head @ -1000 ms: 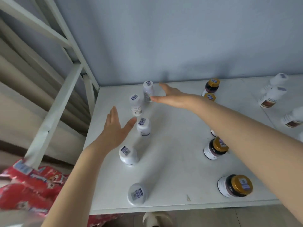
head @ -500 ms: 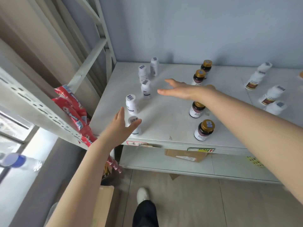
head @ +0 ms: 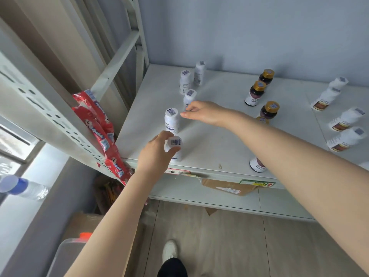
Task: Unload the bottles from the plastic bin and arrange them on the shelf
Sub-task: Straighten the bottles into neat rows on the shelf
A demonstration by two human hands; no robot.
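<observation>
A: Where does everything stand?

B: The shelf (head: 219,140) carries it all: a row of white bottles (head: 171,121) down its left side, gold-capped dark bottles (head: 256,92) in the middle and brown-labelled bottles (head: 347,118) to the right. What I take for the plastic bin (head: 65,246) sits low on the floor, well apart.

A: And the hands?

B: The left grip (head: 154,156) curls round the nearest white bottle (head: 177,156) at the shelf's front edge, with fingers and thumb about its cap. The right grip (head: 203,113) has its fingers curled against the third white bottle (head: 189,96). I cannot tell if it pinches it.

A: How will they handle?

B: I'd judge the white ones light, stiff, smooth plastic. They are tall and narrow, so easily tipped. Better to hold the body just under the cap. The dark ones look like glass, so heavier and breakable.

A: Anything readable?

B: Each cap bears a barcode sticker (head: 175,141), but the body print is too small to read. I can't make out the handwriting on the red-edged tag (head: 177,171) on the shelf lip.
</observation>
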